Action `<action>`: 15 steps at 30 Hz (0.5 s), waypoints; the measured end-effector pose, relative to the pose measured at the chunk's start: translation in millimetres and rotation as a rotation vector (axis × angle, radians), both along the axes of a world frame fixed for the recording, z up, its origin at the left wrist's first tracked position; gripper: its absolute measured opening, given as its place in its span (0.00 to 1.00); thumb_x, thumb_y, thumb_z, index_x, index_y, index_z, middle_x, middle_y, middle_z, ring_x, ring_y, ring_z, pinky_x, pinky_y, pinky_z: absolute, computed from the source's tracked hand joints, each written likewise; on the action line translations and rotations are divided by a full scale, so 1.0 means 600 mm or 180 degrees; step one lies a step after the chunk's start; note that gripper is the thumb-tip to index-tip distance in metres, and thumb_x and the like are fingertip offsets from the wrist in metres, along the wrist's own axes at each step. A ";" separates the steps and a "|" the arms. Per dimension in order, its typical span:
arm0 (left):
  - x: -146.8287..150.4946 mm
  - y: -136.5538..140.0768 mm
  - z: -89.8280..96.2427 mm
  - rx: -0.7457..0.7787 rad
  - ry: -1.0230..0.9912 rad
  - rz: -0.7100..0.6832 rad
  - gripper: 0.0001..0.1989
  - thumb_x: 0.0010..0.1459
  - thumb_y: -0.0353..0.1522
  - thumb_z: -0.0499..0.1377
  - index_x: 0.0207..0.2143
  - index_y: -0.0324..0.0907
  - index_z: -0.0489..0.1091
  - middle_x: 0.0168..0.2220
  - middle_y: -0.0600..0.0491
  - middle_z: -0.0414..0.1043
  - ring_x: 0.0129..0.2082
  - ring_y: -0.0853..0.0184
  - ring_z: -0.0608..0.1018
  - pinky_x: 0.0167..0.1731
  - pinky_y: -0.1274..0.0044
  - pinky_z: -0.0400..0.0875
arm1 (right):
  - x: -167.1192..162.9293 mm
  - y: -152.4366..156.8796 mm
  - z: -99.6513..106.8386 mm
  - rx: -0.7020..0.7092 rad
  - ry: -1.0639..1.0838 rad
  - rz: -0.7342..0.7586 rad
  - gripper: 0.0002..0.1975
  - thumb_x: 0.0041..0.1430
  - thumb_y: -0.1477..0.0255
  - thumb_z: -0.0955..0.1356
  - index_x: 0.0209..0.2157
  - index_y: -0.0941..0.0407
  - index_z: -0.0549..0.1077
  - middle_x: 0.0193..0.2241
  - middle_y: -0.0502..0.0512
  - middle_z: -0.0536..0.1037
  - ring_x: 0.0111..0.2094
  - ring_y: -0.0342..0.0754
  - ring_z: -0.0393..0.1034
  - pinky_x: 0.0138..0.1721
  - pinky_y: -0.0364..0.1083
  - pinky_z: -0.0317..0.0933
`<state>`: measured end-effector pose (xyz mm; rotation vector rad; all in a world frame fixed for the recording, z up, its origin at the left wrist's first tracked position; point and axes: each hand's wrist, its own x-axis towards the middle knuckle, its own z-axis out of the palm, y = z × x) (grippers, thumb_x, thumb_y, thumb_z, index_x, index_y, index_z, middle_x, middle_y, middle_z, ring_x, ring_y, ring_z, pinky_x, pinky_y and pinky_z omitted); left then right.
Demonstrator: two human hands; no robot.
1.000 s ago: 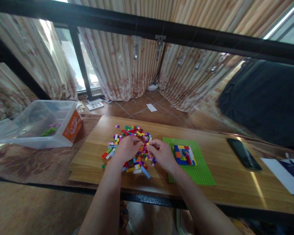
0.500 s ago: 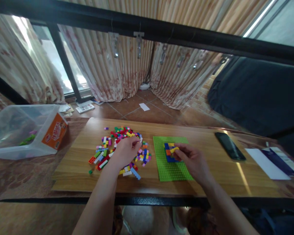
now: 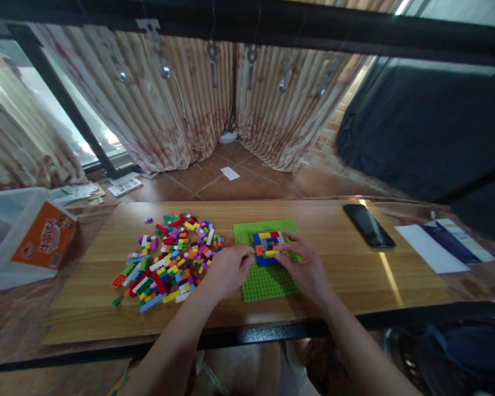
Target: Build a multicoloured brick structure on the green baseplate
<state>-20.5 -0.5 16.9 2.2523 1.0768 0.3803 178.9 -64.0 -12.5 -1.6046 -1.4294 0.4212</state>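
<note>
A block of coloured bricks (image 3: 268,262), blue along its edges with yellow, red, orange and pale pieces, stands on a green baseplate (image 3: 253,290). My right hand (image 3: 307,267) reaches over the block from the right. Between its thumb and forefinger is a yellow brick (image 3: 270,253), above the block's near part; whether it touches the block I cannot tell. My left hand (image 3: 231,270) is at the block's left side, over the baseplate edge. Its thumb and forefinger are pinched together, and whatever is between them is too small to make out.
Left of the baseplate spreads a pile of loose bricks (image 3: 171,258) on the wooden board (image 3: 103,247). A clear plastic bin (image 3: 10,220) with an orange label stands far left. On the right lie a black phone (image 3: 369,226) and a white paper sheet (image 3: 431,249).
My left hand has moved right, from above the loose pile to the block's left side. My right hand stays at the block with the yellow brick. The whole view has shifted.
</note>
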 end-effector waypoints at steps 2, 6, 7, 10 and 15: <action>0.002 0.000 -0.002 0.0013 0.0007 -0.0023 0.11 0.61 0.30 0.52 0.39 0.42 0.75 0.36 0.51 0.78 0.35 0.65 0.78 0.35 0.76 0.68 | -0.001 0.008 -0.010 -0.0018 0.0052 -0.0036 0.05 0.54 0.66 0.71 0.33 0.48 0.80 0.51 0.55 0.72 0.54 0.53 0.65 0.57 0.58 0.57; 0.006 -0.002 -0.008 0.0090 -0.0006 -0.0078 0.12 0.61 0.30 0.52 0.40 0.41 0.75 0.40 0.49 0.78 0.38 0.63 0.78 0.39 0.75 0.70 | 0.001 0.017 -0.024 -0.0024 0.0193 -0.0087 0.04 0.52 0.66 0.72 0.32 0.47 0.80 0.49 0.55 0.72 0.53 0.54 0.65 0.56 0.58 0.58; 0.007 -0.002 -0.010 0.0105 -0.0005 -0.0076 0.12 0.61 0.29 0.52 0.41 0.41 0.75 0.40 0.49 0.78 0.38 0.63 0.79 0.40 0.74 0.70 | 0.001 0.018 -0.026 -0.0020 0.0239 -0.0105 0.04 0.52 0.67 0.72 0.32 0.47 0.81 0.49 0.55 0.72 0.52 0.54 0.65 0.56 0.58 0.58; 0.008 -0.002 -0.015 0.0131 0.0002 -0.0055 0.11 0.61 0.30 0.53 0.41 0.40 0.75 0.39 0.49 0.78 0.38 0.63 0.79 0.40 0.74 0.71 | 0.001 0.020 -0.028 -0.0043 0.0399 -0.0110 0.05 0.51 0.69 0.72 0.32 0.48 0.81 0.48 0.55 0.72 0.52 0.53 0.66 0.55 0.57 0.59; 0.008 -0.002 -0.018 0.0199 -0.0006 -0.0020 0.11 0.61 0.29 0.53 0.43 0.40 0.74 0.40 0.49 0.78 0.39 0.63 0.79 0.41 0.73 0.71 | -0.006 0.022 -0.028 -0.0084 0.0615 -0.0265 0.04 0.49 0.71 0.72 0.29 0.50 0.80 0.47 0.55 0.73 0.49 0.53 0.68 0.54 0.56 0.61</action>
